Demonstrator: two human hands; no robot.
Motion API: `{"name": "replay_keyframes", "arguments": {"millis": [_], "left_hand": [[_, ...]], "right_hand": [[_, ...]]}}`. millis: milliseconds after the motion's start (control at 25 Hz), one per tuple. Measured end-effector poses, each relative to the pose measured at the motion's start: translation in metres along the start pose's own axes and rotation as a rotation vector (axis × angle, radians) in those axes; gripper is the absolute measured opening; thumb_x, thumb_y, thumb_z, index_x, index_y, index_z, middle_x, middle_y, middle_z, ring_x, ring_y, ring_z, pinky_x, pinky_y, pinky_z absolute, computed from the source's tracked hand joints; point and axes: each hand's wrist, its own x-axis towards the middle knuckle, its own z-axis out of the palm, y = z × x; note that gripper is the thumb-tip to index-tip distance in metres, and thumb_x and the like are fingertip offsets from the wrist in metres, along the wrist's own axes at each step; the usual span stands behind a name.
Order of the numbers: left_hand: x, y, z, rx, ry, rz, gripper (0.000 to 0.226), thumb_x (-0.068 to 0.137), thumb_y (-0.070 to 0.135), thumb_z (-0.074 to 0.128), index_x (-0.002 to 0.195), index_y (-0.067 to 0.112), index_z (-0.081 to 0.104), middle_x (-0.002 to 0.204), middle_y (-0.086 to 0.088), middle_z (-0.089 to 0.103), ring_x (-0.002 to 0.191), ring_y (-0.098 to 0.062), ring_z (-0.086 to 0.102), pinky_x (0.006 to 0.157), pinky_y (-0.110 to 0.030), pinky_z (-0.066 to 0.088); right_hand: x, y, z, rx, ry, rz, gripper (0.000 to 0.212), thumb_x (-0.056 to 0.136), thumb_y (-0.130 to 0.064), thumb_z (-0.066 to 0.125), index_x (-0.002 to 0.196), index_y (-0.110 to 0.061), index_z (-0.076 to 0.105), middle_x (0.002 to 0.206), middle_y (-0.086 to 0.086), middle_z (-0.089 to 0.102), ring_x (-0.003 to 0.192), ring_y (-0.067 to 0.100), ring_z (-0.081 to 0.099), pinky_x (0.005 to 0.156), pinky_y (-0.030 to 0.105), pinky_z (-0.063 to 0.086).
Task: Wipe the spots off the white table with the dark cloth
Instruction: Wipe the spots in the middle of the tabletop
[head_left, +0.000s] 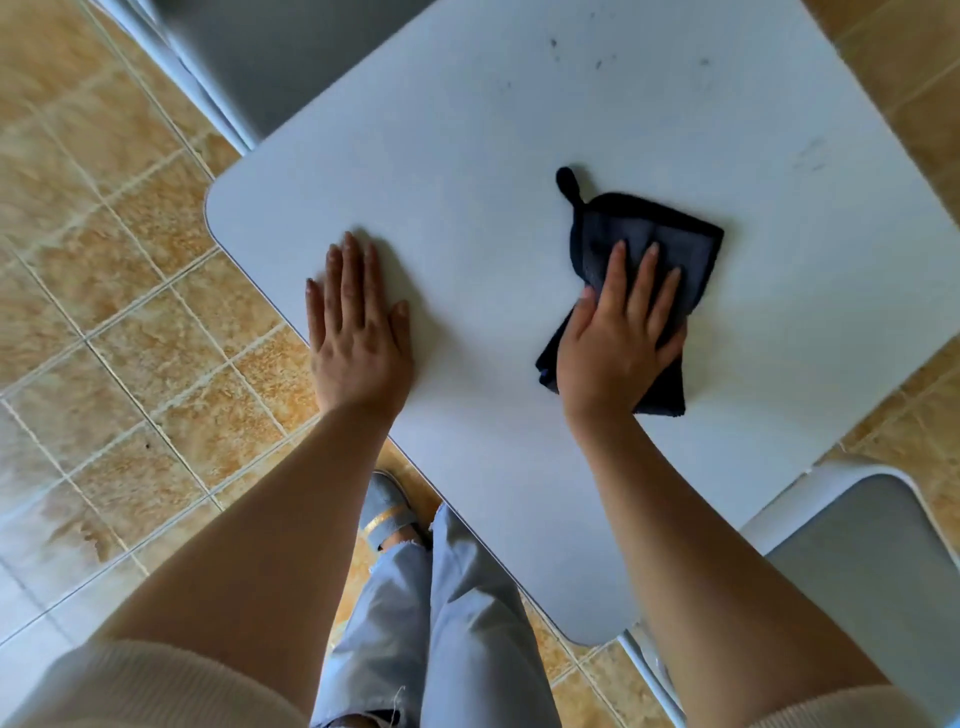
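A white table (467, 171) with rounded corners fills the middle of the view. Small dark spots (597, 64) are scattered near its far edge, and faint smudges (810, 156) lie toward the right side. A dark cloth (654, 234) with a hanging loop lies flat on the table, right of centre. My right hand (618, 338) presses on the cloth with straight, spread fingers, the thumb at the cloth's left edge. My left hand (358, 332) rests flat on the bare tabletop near the left edge, fingers straight.
A grey chair (862, 566) stands at the table's near right corner. Another grey chair (270, 57) sits at the far left. Tan floor tiles (114, 291) surround the table. My legs and a slipper (387, 514) are below the near edge.
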Motion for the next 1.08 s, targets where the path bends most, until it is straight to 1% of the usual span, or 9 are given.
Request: {"name": "replay_keyframes", "arguments": {"millis": [200,280,400,520,600,680,800,880,1080], "left_hand": [[0.000,-0.004,-0.005,-0.013,-0.069,0.015,0.059,0.102,0.036,0.023,0.154,0.009,0.012,0.162,-0.007,0.008,0.149,-0.018,0.004,0.121,-0.038,0.000],[-0.003,-0.009,-0.008,-0.015,-0.067,-0.014,0.059,0.102,0.036,0.022,0.154,0.009,0.012,0.162,-0.006,0.008,0.149,-0.016,0.004,0.121,-0.037,0.000],[-0.008,-0.021,-0.012,-0.009,-0.044,-0.021,0.058,0.103,0.034,0.026,0.154,0.010,0.015,0.161,-0.006,0.012,0.149,-0.016,0.006,0.121,-0.038,0.002],[-0.009,-0.029,-0.011,-0.001,-0.053,0.031,0.058,0.103,0.035,0.026,0.154,0.010,0.017,0.161,-0.007,0.014,0.148,-0.016,0.007,0.121,-0.039,0.006],[-0.008,-0.030,-0.012,0.001,-0.059,0.032,0.058,0.103,0.035,0.024,0.154,0.010,0.017,0.161,-0.006,0.014,0.149,-0.016,0.008,0.121,-0.039,0.007],[-0.007,-0.029,-0.014,-0.006,-0.051,0.031,0.057,0.102,0.035,0.024,0.153,0.009,0.019,0.161,-0.006,0.016,0.148,-0.016,0.009,0.121,-0.039,0.007],[-0.008,-0.030,-0.017,-0.058,-0.028,0.016,0.056,0.102,0.033,0.026,0.152,0.007,0.023,0.160,-0.007,0.020,0.148,-0.018,0.013,0.121,-0.037,0.007],[-0.009,-0.038,-0.020,-0.097,-0.007,-0.057,0.056,0.103,0.032,0.026,0.152,0.006,0.023,0.160,-0.009,0.019,0.148,-0.019,0.013,0.121,-0.036,0.005],[-0.010,-0.049,-0.030,-0.072,0.010,-0.157,0.058,0.103,0.035,0.020,0.153,0.007,0.017,0.161,-0.007,0.015,0.149,-0.018,0.009,0.121,-0.035,0.003]], "right_hand": [[-0.009,-0.080,0.009,0.128,-0.031,-0.293,0.043,0.104,-0.036,0.045,0.146,-0.028,0.050,0.154,0.001,0.046,0.144,0.029,0.041,0.109,0.055,0.037],[-0.039,-0.078,-0.002,0.137,-0.102,-0.403,0.045,0.106,-0.038,0.040,0.149,-0.028,0.045,0.157,0.000,0.041,0.146,0.027,0.037,0.112,0.054,0.035],[-0.068,-0.036,-0.020,0.101,-0.174,-0.522,0.046,0.107,-0.039,0.035,0.152,-0.028,0.041,0.159,-0.001,0.037,0.148,0.025,0.034,0.114,0.052,0.035],[-0.056,-0.009,-0.020,0.034,-0.124,-0.405,0.044,0.107,-0.038,0.037,0.150,-0.028,0.044,0.158,0.000,0.040,0.146,0.025,0.037,0.112,0.051,0.037],[-0.030,-0.022,-0.008,0.023,-0.077,-0.265,0.043,0.105,-0.036,0.044,0.147,-0.028,0.048,0.156,0.001,0.043,0.145,0.027,0.039,0.109,0.053,0.038],[0.002,-0.056,0.007,0.054,-0.045,-0.203,0.044,0.101,-0.035,0.048,0.144,-0.028,0.052,0.154,0.002,0.047,0.142,0.029,0.043,0.107,0.056,0.040],[0.027,-0.112,0.025,0.105,-0.031,-0.281,0.043,0.097,-0.035,0.053,0.140,-0.028,0.057,0.149,0.003,0.052,0.139,0.030,0.047,0.104,0.058,0.041],[0.015,-0.138,0.027,0.138,-0.028,-0.378,0.043,0.098,-0.035,0.053,0.140,-0.028,0.057,0.149,0.002,0.052,0.139,0.030,0.047,0.105,0.057,0.039],[-0.070,-0.119,-0.005,0.200,-0.190,-0.613,0.048,0.103,-0.036,0.046,0.150,-0.030,0.043,0.160,-0.001,0.037,0.149,0.026,0.032,0.114,0.054,0.030]]}}
